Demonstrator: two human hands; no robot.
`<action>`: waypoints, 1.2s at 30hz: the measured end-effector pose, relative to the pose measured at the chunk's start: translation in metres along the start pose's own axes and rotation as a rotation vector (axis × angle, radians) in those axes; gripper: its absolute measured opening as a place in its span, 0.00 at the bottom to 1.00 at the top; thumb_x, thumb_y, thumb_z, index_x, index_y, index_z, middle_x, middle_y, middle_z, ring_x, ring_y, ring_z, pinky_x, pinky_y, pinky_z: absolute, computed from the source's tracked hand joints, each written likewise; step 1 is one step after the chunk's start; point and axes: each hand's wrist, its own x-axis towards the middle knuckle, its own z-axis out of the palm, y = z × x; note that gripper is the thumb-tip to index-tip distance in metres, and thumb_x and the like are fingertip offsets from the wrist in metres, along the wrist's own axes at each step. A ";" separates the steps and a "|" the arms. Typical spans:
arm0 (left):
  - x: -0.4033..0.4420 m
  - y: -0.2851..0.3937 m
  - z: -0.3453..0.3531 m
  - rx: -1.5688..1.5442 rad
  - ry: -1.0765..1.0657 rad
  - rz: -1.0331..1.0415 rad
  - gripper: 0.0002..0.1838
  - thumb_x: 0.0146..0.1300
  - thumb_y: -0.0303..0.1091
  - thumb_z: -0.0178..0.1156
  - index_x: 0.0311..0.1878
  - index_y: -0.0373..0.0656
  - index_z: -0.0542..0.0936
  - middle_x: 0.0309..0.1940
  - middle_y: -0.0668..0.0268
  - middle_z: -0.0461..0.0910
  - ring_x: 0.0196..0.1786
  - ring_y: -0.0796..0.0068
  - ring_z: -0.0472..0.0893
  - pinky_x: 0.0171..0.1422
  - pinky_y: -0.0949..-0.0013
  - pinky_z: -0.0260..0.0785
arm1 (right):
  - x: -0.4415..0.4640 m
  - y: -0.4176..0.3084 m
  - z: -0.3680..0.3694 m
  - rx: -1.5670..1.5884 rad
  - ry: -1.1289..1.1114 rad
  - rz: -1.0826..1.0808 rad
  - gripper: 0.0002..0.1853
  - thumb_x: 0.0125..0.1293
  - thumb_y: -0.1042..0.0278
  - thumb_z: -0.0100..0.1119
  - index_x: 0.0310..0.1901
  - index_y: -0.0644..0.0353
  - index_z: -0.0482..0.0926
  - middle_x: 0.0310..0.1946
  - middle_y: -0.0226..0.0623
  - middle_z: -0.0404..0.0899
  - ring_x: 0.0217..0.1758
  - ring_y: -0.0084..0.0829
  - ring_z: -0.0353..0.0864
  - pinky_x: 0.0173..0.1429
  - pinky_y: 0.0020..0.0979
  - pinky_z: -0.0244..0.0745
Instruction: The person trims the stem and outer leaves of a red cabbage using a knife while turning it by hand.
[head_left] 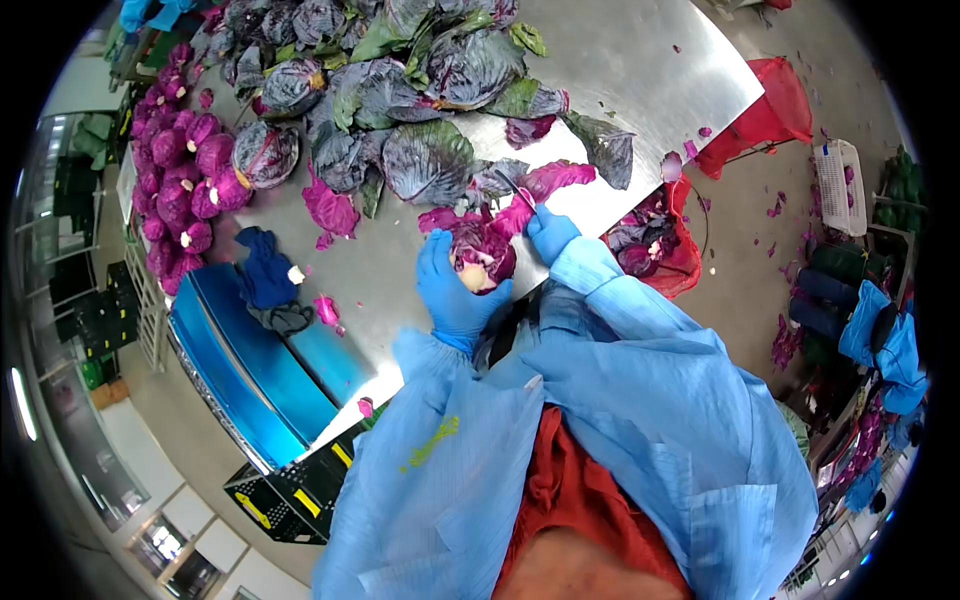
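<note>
My left hand (448,295), in a blue glove, is closed around the side of a red cabbage (486,246) whose pale cut stem faces me. Its purple leaves are partly peeled and torn. In my right hand (551,236), also gloved in blue, a knife (514,187) is gripped, its dark blade pointing up and left across loose purple leaves. The handle is mostly hidden by my fingers. Just beyond the cabbage lies a large dark outer leaf (428,162) on the metal table (640,60).
Untrimmed cabbages (468,68) pile up at the back, with trimmed purple cabbages (172,148) at the left. A blue cloth (264,270) lies near a shiny blue bin (255,370). Right of the table, a red mesh bag (683,250) holds leaves. A white basket (840,188) stands farther off.
</note>
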 end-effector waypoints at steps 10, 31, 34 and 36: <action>-0.006 -0.033 -0.034 -0.245 -0.177 0.077 0.54 0.41 0.46 0.77 0.71 0.40 0.60 0.66 0.49 0.63 0.69 0.52 0.63 0.75 0.56 0.52 | 0.004 0.047 0.019 0.614 0.157 0.209 0.14 0.67 0.64 0.49 0.42 0.65 0.79 0.24 0.44 0.82 0.23 0.38 0.78 0.31 0.37 0.73; -0.027 -0.066 -0.011 -0.732 0.018 -0.628 0.44 0.47 0.39 0.77 0.65 0.36 0.66 0.58 0.57 0.72 0.58 0.65 0.74 0.66 0.64 0.66 | -0.087 0.207 -0.083 0.498 0.694 0.231 0.14 0.68 0.62 0.49 0.45 0.62 0.80 0.22 0.38 0.78 0.20 0.29 0.74 0.24 0.33 0.69; -0.010 -0.020 -0.009 -0.350 0.058 -0.372 0.51 0.37 0.45 0.81 0.64 0.35 0.66 0.59 0.52 0.69 0.59 0.59 0.72 0.66 0.60 0.64 | -0.116 0.176 -0.117 -0.102 0.737 0.555 0.23 0.70 0.59 0.47 0.65 0.55 0.65 0.36 0.54 0.82 0.38 0.55 0.82 0.44 0.47 0.74; -0.003 -0.004 -0.005 -0.249 0.006 -0.241 0.53 0.35 0.47 0.82 0.63 0.35 0.66 0.59 0.51 0.69 0.60 0.56 0.71 0.66 0.58 0.64 | -0.128 0.106 -0.130 -0.040 0.620 0.682 0.28 0.71 0.58 0.47 0.70 0.52 0.57 0.44 0.57 0.82 0.46 0.59 0.81 0.49 0.49 0.73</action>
